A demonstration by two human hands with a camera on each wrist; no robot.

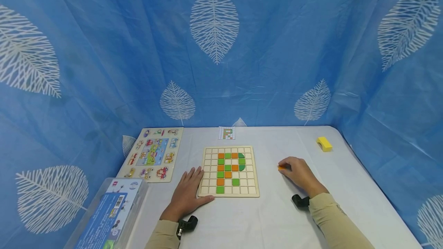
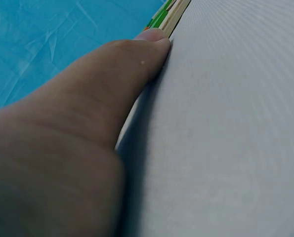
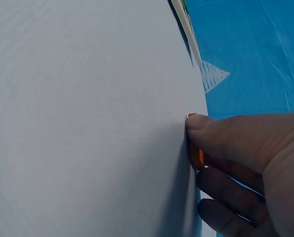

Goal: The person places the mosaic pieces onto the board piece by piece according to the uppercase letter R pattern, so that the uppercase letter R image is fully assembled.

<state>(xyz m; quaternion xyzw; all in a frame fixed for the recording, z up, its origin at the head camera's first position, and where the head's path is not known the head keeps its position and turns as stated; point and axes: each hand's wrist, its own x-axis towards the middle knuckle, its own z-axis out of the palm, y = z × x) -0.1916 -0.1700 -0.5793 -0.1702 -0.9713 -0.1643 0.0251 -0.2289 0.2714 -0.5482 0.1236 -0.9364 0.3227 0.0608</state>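
A square wooden grid board (image 1: 228, 195) lies in the middle of the table, with green and orange tiles set in it in a letter-P-like pattern. My left hand (image 1: 187, 193) rests at its left side, fingers straight and thumb touching the front left corner; the left wrist view shows that thumb (image 2: 132, 59) against the board's edge. To the right of the board, my right hand (image 1: 300, 174) pinches a small orange tile (image 3: 198, 157) between thumb and fingers, low over the white cloth. The fingers cover most of that tile.
A small pattern card (image 1: 227, 133) lies behind the board. On the left are a wooden vehicle puzzle (image 1: 176, 141) and a clear plastic box (image 1: 140, 199) with a printed blue-and-white sheet. A yellow arch block (image 1: 324, 144) sits at the back right. Blue leaf-patterned curtains surround the table.
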